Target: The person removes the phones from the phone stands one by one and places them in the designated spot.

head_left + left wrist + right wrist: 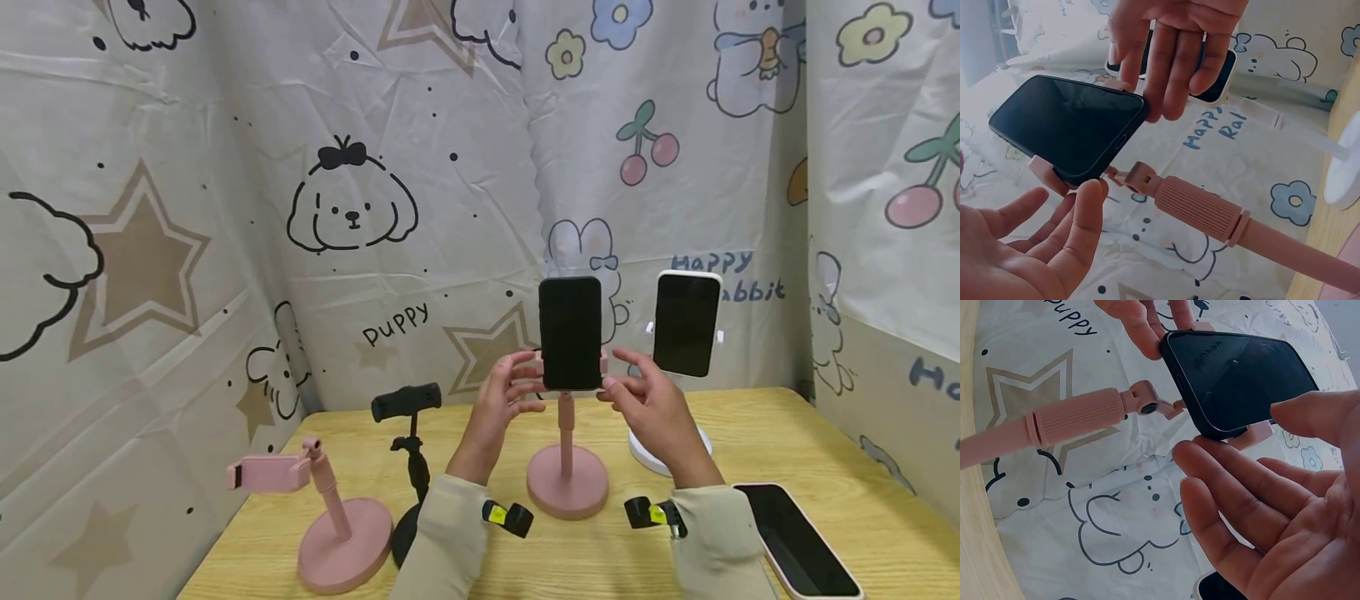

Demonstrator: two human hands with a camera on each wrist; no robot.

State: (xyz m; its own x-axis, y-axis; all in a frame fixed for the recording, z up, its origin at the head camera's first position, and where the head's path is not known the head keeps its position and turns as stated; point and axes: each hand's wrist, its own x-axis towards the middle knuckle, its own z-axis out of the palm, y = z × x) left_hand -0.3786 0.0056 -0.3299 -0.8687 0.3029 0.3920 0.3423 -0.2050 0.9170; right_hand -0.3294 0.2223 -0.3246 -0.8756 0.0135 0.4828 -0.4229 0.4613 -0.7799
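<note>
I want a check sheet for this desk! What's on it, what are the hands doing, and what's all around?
Surface: wooden table, bare where nothing stands.
Job's things: black phone upright in the clamp of the middle pink stand.
Clutter: second pink stand with empty clamp at left; black stand, also empty; white stand holding a white phone; a pink-cased phone flat at the right edge.
Grippers: left hand and right hand open, fingertips at the clamp's sides beside the black phone.
Cables: nothing seen.
Surroundings: cartoon cloth with puppies, rabbits, stars and cherries on three sides.
</note>
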